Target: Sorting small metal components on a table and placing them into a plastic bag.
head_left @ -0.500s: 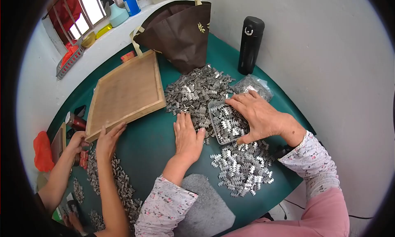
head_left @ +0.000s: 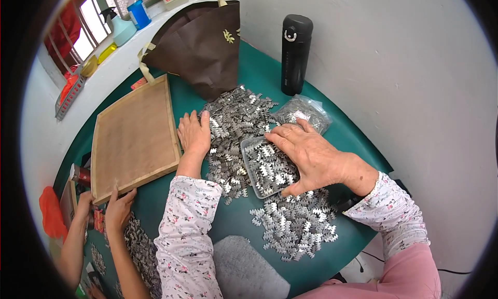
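Note:
A big heap of small silvery zigzag metal pieces [head_left: 236,112] lies on the green table. Flat against its left side rests my left hand [head_left: 194,137], fingers stretched out, holding nothing I can see. My right hand [head_left: 314,156] spans a clear plastic box [head_left: 249,172], its fingers on the far rim and its thumb on the near one. More of the same metal pieces fill the box, which overlaps the near right part of the heap. Nearer to me, just past the box, a smaller spread of pieces [head_left: 298,226] covers the tabletop.
A co-worker's hands [head_left: 119,208] hold a wooden-framed tray [head_left: 135,135] at the left, beside more pieces [head_left: 140,247]. Behind the heap stand a brown bag [head_left: 199,50] and a black flask [head_left: 296,55]. A plastic bag of pieces [head_left: 306,114] lies near the wall; a grey slab [head_left: 249,268] lies nearest me.
My left hand has moved away from me, up along the heap's left side, and the heap's near edge has spread toward me. My right hand stays on the box.

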{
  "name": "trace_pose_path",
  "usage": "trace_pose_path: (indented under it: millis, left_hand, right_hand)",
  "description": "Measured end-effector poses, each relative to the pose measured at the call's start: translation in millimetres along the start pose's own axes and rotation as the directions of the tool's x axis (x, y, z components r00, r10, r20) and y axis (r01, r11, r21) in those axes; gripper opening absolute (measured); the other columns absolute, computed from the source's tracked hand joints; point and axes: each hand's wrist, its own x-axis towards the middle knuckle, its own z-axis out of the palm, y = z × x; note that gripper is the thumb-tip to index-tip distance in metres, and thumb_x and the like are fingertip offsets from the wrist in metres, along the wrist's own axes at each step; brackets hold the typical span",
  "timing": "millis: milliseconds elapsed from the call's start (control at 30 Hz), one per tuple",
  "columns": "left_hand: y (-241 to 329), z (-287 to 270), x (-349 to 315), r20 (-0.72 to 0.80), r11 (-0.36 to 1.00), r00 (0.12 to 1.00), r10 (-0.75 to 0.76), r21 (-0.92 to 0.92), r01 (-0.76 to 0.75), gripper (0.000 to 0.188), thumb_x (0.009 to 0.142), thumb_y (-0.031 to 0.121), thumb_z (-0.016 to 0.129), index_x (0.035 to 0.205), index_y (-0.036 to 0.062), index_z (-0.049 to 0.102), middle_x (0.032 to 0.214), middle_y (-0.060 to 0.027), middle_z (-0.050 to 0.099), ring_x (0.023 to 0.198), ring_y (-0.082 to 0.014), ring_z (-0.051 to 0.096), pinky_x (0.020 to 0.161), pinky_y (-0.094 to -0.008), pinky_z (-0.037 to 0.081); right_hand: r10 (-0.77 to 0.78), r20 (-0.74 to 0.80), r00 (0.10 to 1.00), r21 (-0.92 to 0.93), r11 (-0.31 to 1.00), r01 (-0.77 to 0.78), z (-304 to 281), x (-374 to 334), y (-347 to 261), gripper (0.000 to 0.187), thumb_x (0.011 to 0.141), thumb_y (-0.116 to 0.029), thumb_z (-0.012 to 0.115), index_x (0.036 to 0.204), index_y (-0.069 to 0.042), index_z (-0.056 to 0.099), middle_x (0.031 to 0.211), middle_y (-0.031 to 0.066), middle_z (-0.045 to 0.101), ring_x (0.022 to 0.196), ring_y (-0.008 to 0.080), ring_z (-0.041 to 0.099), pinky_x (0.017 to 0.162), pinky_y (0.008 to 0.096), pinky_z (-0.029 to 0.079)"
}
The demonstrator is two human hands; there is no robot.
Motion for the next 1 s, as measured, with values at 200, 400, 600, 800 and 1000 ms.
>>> trace_pose_path:
  millis: [200,400,600,800,1000]
  left_hand:
    - [8,10,-1,0.004,0.985,0.985,0.174,-0.006,-0.174,0.066,0.101,0.053,0.032,0.138,0.0019,0.052,0.147,-0.0216,0.044,0.141,-0.0397,0.033,0.116,-0.0507,0.021]
    - [10,13,-8,0.063,0.979,0.979,0.194,-0.070,-0.190,0.067,0.101,0.052,0.032,0.139,0.0003,0.051,0.148,-0.0206,0.045,0.141,-0.0381,0.034,0.116,-0.0487,0.022]
    - [25,-14,-57,0.051,0.950,0.962,0.268,-0.179,-0.255,0.067,0.101,0.050,0.036,0.146,-0.0005,0.041,0.153,-0.0235,0.035,0.145,-0.0384,0.027,0.119,-0.0472,0.018]
    - [52,-86,-185,0.164,0.948,0.934,0.318,-0.068,-0.310,0.044,0.088,0.023,0.063,0.121,-0.0044,0.056,0.116,-0.0207,0.056,0.114,-0.0395,0.047,0.098,-0.0490,0.041]
    - [83,-64,-278,0.284,0.936,0.892,0.352,-0.115,-0.333,0.062,0.090,0.031,0.063,0.135,-0.0075,0.044,0.142,-0.0303,0.038,0.137,-0.0448,0.030,0.115,-0.0502,0.025]
  right_hand:
    - [-0.080,-0.148,0.986,0.024,0.996,0.084,6,-5,10,0.109,0.055,-0.047,0.083,0.138,0.008,0.039,0.132,0.0263,0.047,0.126,0.0405,0.045,0.110,0.0593,0.026]
    - [-0.036,-0.111,0.993,0.062,0.997,0.044,10,-5,12,0.111,0.055,-0.051,0.083,0.141,0.003,0.038,0.136,0.0244,0.046,0.131,0.0399,0.043,0.111,0.0647,0.022]
    - [-0.034,-0.187,0.982,-0.004,0.999,0.034,9,-13,6,0.114,0.057,-0.058,0.083,0.144,0.000,0.036,0.140,0.0239,0.043,0.134,0.0401,0.040,0.113,0.0623,0.022]
    - [0.124,-0.521,0.845,0.265,0.964,0.023,10,-92,-24,0.038,0.077,-0.018,0.076,0.109,-0.003,0.062,0.104,0.0126,0.063,0.098,0.0334,0.059,0.086,0.0418,0.048]
    - [0.238,-0.603,0.761,0.329,0.944,-0.035,27,-121,-52,0.010,0.080,-0.007,0.069,0.090,-0.003,0.068,0.094,0.0103,0.063,0.092,0.0297,0.060,0.079,0.0400,0.049]
